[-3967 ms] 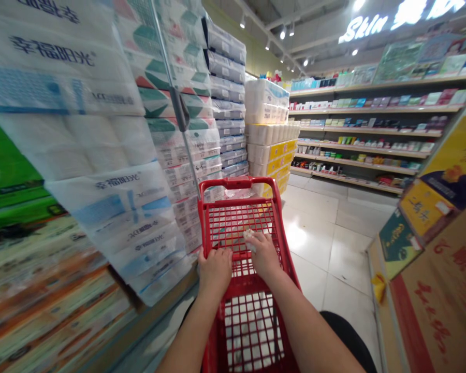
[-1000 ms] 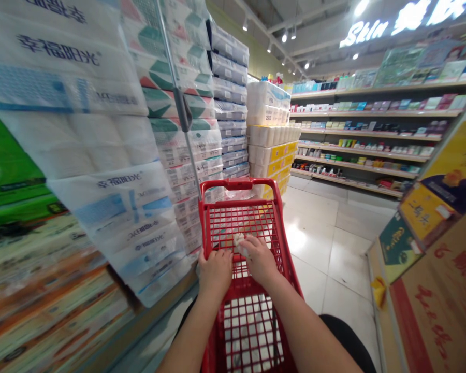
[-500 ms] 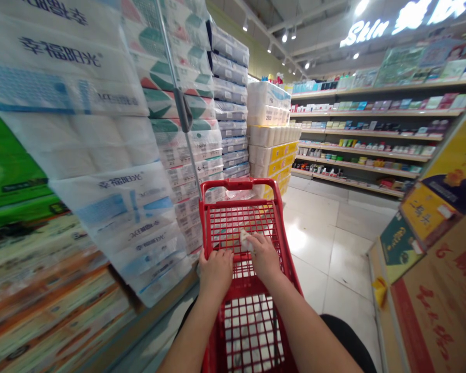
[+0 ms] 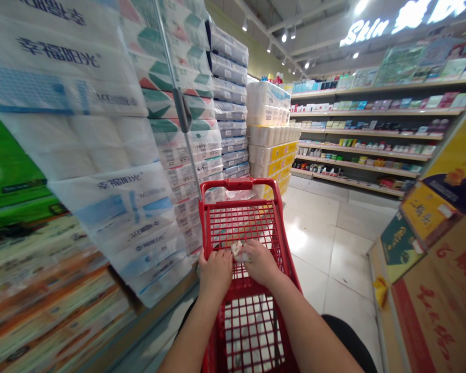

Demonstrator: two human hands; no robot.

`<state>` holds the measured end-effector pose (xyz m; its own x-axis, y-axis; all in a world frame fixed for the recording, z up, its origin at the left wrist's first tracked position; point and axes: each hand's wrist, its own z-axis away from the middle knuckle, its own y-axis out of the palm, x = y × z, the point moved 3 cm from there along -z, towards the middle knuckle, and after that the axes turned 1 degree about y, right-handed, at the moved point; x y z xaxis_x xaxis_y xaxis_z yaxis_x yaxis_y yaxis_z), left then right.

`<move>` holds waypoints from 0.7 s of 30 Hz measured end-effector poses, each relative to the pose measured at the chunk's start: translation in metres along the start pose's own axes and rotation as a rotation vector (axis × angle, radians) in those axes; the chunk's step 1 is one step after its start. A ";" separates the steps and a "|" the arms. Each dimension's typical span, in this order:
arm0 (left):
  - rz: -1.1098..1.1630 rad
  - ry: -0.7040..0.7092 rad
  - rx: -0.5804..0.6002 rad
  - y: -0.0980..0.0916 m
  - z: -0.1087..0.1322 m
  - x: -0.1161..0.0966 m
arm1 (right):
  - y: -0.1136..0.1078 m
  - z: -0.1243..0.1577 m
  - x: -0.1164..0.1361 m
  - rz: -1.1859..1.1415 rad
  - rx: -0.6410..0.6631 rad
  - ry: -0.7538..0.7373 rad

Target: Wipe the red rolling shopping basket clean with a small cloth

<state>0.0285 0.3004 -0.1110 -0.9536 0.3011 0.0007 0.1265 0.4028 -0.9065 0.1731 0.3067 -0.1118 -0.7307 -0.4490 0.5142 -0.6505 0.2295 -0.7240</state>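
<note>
Looks like you're wiping the cart (image 4: 241,287), right hand (image 4: 259,261) pinching the wad (image 4: 236,250) between its side edges, left hand (image 4: 216,270) gripping its left edge. Next stroke's probably calling for keeping that pinch closed and the cart steady.

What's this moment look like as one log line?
left hand: gripping red cart; right hand: pinching white wad; nearby: stacked paper packs
</note>
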 end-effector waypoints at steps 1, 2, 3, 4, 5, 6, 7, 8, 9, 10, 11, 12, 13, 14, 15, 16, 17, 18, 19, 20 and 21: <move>-0.003 0.001 0.003 0.000 0.000 0.000 | 0.000 0.000 0.001 -0.003 0.016 -0.002; -0.006 0.002 0.006 0.000 0.000 0.000 | -0.001 0.001 0.002 -0.005 0.028 -0.001; -0.008 0.003 0.010 0.000 0.001 0.001 | -0.001 0.001 0.003 -0.007 0.035 0.001; -0.009 0.002 0.013 0.000 0.001 0.001 | -0.002 0.001 0.004 -0.011 0.039 0.004; -0.009 0.002 0.015 0.000 0.001 0.001 | -0.003 0.001 0.004 -0.014 0.040 0.007; -0.009 0.000 0.016 0.000 0.001 0.001 | -0.003 0.002 0.005 -0.016 0.041 0.010; -0.008 -0.001 0.016 0.000 0.001 0.001 | -0.004 0.002 0.006 -0.018 0.041 0.011; -0.007 -0.001 0.016 0.000 0.001 0.001 | -0.005 0.002 0.007 -0.019 0.042 0.009; -0.006 -0.003 0.017 0.000 0.001 0.001 | -0.005 0.002 0.007 -0.018 0.041 0.006; -0.006 -0.005 0.018 0.000 0.000 0.001 | -0.005 0.002 0.008 -0.015 0.040 0.003; -0.005 -0.007 0.019 0.001 0.000 0.001 | -0.005 0.002 0.008 -0.009 0.039 -0.001; -0.005 -0.008 0.021 0.001 0.000 0.001 | -0.004 0.003 0.007 0.002 0.038 -0.005; -0.004 -0.009 0.022 0.001 0.000 0.001 | -0.003 0.003 0.007 0.018 0.035 -0.008; -0.003 -0.008 0.023 0.000 0.000 0.001 | -0.002 0.004 0.006 0.038 0.029 -0.012; -0.001 -0.006 0.023 0.000 0.000 0.001 | 0.000 0.004 0.006 0.061 0.022 -0.016; 0.002 -0.002 0.022 0.000 0.000 0.001 | 0.001 0.005 0.005 0.085 0.012 -0.018; 0.006 0.002 0.019 0.000 0.000 0.001 | 0.002 0.006 0.005 0.109 0.001 -0.019; 0.012 0.004 0.013 -0.001 0.001 0.001 | 0.002 0.007 0.005 0.131 -0.010 -0.018; 0.018 0.004 0.005 -0.001 0.001 0.001 | 0.002 0.008 0.005 0.151 -0.021 -0.013; 0.026 0.002 -0.002 -0.002 0.001 0.001 | 0.001 0.010 0.006 0.170 -0.031 -0.003; 0.034 -0.003 -0.008 -0.003 0.001 0.001 | -0.001 0.012 0.007 0.186 -0.043 0.012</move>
<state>0.0271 0.2986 -0.1091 -0.9497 0.3117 -0.0311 0.1607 0.3996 -0.9025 0.1713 0.2929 -0.1129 -0.8417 -0.3847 0.3789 -0.5118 0.3449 -0.7868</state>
